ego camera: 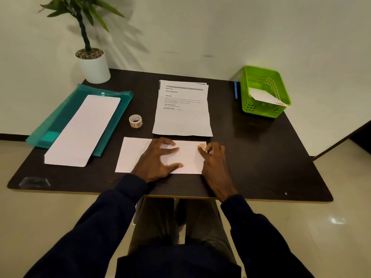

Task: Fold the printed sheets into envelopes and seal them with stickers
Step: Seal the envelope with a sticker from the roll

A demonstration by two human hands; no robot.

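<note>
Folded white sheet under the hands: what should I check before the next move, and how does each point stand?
1. Folded white sheet lies flat on the dark table: ok.
2. Left hand pins it, fingers spread: ok.
3. Right hand presses a small reddish sticker at the sheet's right edge: ok.
4. Sticker fully stuck down: cannot tell.
5. Sticker roll within reach: ok.
6. Green plastic basket has room; one sealed envelope inside: ok.

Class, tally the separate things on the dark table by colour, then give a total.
Green: 2, perforated plastic basket, teal plastic folder
White: 2, plant pot, sticker roll
Blue: 1, pen
Total: 5
</note>
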